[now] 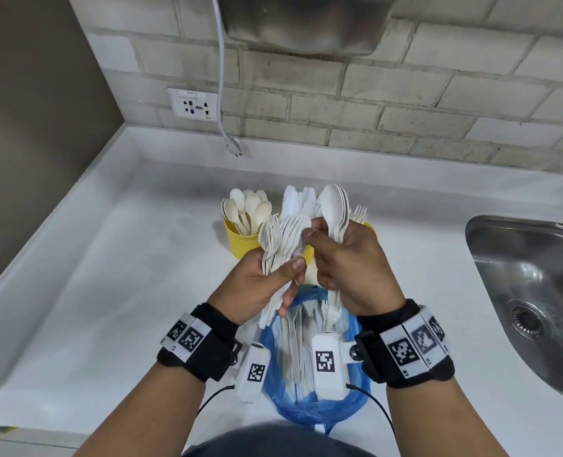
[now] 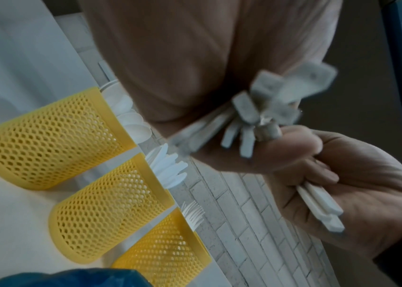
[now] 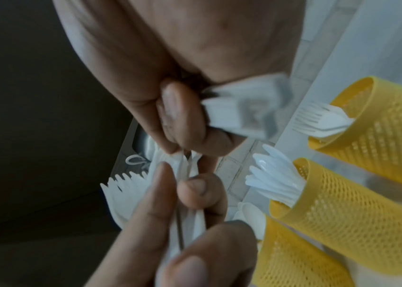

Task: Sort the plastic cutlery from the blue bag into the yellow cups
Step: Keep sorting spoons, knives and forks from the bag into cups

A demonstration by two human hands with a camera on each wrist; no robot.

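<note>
My left hand grips a fanned bundle of white plastic forks by the handles. My right hand holds a stack of white spoons upright, and its fingertips touch the fork bundle. Both hands are raised above the open blue bag, which holds more white cutlery. Three yellow mesh cups stand behind: the spoon cup, the knife cup and the fork cup. In the head view my hands hide most of the knife cup.
A steel sink is set into the white counter at the right. A brick wall runs behind with a socket and a hanging cable with its plug. A dark wall closes the left side.
</note>
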